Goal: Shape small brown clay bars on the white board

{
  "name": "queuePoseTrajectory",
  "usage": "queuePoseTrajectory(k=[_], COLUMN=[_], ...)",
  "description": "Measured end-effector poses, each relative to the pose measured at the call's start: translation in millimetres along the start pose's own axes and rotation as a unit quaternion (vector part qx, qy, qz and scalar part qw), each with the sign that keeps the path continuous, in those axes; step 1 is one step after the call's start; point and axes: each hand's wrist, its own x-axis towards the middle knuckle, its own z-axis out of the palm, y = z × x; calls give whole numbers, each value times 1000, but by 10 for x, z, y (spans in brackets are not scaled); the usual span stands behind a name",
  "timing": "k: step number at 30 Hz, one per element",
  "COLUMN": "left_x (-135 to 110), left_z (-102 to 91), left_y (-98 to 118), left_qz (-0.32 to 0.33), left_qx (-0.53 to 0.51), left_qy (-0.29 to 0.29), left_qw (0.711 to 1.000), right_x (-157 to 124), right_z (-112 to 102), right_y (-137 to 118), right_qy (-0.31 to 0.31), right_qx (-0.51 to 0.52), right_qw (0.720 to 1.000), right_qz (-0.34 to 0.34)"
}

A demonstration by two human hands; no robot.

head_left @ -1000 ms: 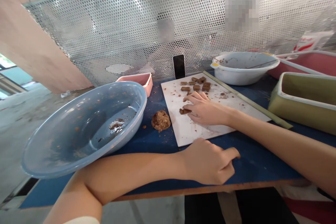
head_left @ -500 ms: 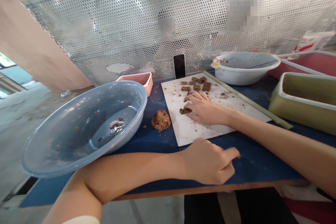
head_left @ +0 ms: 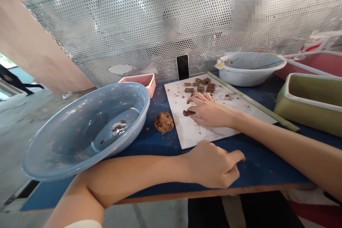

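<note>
Brown piece point(head_left: 187, 113) lies on the white board point(head_left: 192, 136), clamped btwn thumb & index of the R hand point(head_left: 196, 112), one end poking out to the L. Other fingers of that hand are spread & bent, tips down nr the board. The L hand point(head_left: 213, 165) is closer to the person, by the front edge of the blue table point(head_left: 262, 169), knuckles up, fingers curled; inside hidden, so can't tell if it's fully closed or has anything in it.

Just past the R hand, more pieces point(head_left: 210, 88), short & blocky, sit clustered at the board's far end, some touching. Crumbs point(head_left: 228, 97) lie about, mostly to the R. Green stick point(head_left: 253, 102) runs along the board's R side, near end sticking out past the corner.

Off the board's L edge, just beside it: rough brown lump point(head_left: 164, 123). Further L, big blue basin point(head_left: 80, 121) w/ wet brown muck point(head_left: 119, 127) in the bottom; pink tub point(head_left: 151, 86) behind, partly hidden. Phone point(head_left: 183, 67) upright at the board's far edge. To its R, white bowl point(head_left: 245, 78) w/ brown specks inside, then green tub point(head_left: 307, 108) & red tub point(head_left: 317, 61). Metal mesh point(head_left: 128, 25) across the back.
</note>
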Motion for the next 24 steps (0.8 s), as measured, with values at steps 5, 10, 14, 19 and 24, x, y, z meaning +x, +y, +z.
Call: queuePoseTrajectory(k=[5, 10, 14, 19, 24], left_x=[0, 4, 5, 1, 3], left_z=[-10, -2, 4, 32, 42], left_y=[8, 10, 3, -12, -7], left_qz=[3, 6, 3, 1, -6], left_qx=[1, 1, 0, 0, 7], left_qy=[4, 5, -4, 4, 0], left_qw=[1000, 1000, 1000, 1000, 1000], right_x=[-1, -9, -6, 30, -20], right_z=[13, 8, -62, -151, -45], right_y=[1, -2, 41, 179, 367], right_qy=[13, 4, 22, 65, 46], right_qx=[-3, -6, 0, 51, 34], right_qw=[1000, 1000, 1000, 996, 997], right_qz=[3, -5, -4, 47, 44])
